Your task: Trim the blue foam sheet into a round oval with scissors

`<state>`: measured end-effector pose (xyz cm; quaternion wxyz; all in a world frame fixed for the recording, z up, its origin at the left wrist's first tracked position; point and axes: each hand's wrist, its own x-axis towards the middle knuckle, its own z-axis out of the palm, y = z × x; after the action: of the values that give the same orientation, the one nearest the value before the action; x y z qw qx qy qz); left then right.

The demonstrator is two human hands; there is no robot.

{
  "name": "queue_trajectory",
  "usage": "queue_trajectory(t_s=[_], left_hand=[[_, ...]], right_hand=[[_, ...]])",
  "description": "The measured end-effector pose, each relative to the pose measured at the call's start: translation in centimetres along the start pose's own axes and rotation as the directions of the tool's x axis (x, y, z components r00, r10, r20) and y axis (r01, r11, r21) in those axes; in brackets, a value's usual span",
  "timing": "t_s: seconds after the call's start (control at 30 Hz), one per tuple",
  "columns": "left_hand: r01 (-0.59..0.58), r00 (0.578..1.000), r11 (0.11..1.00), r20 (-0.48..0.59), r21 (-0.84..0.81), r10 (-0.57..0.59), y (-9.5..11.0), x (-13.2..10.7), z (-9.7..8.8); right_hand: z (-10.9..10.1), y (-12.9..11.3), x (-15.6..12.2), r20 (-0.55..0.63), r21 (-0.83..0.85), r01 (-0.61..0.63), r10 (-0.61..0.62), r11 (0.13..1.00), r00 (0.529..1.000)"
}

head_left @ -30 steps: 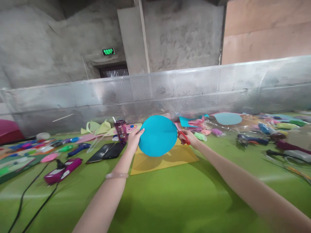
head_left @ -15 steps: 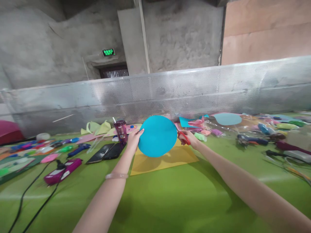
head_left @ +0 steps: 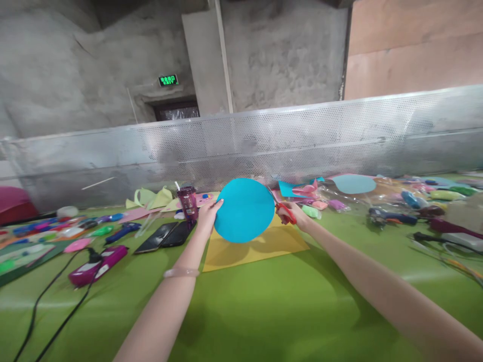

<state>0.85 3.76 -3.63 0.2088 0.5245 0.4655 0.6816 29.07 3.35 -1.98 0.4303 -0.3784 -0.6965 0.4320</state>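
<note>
My left hand pinches the left edge of a round blue paper disc and holds it upright above the table. My right hand is closed on red-handled scissors, whose blades meet the disc's right edge. Under the disc a yellow paper sheet lies flat on the green table. A pale bracelet circles my left wrist.
Two dark phones and a purple cup lie left of my hand. A magenta glue gun with black cables sits at the left. Paper scraps, clay bags and tools are scattered right. A perforated metal barrier runs behind.
The disc and both hands have shifted very slightly upward; otherwise nothing has visibly changed.
</note>
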Motion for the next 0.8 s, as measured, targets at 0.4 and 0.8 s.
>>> queue_trajectory(t_s=[0.4, 0.8], left_hand=[[0.034, 0.999, 0.999, -0.019, -0.015, -0.034, 0.46, -0.28, 0.12], [0.037, 0.999, 0.998, 0.012, -0.059, -0.037, 0.28, -0.15, 0.10]], right_hand=[[-0.03, 0.70, 0.35, -0.007, 0.009, 0.010, -0.010, 1.000, 1.000], [-0.10, 0.90, 0.54, 0.007, -0.009, 0.019, -0.019, 1.000, 1.000]])
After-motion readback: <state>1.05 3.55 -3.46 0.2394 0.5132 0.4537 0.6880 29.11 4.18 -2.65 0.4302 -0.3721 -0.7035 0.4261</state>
